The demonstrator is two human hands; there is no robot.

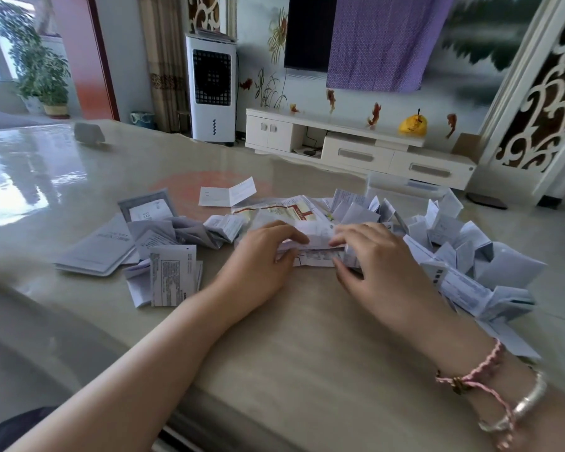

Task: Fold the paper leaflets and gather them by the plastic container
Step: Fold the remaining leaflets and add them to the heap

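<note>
- Head view: a white printed paper leaflet (317, 247) lies mid-table, long axis running left to right.
- Left hand (261, 259) and right hand (369, 256) pinch its ends with curled fingers.
- A heap of folded white leaflets (463, 252) sits just right, before a clear plastic container (402, 185).

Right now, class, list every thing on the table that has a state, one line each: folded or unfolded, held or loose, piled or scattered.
Leaflet being folded: held by both hands, partly folded.
Left hand: fingers pinch the leaflet's left end.
Right hand: fingers curled on its right end.
Folded pile: heaped at right.
Unfolded leaflets: scattered at left, some crumpled.
Container: clear, behind the pile, contents unclear.
</note>
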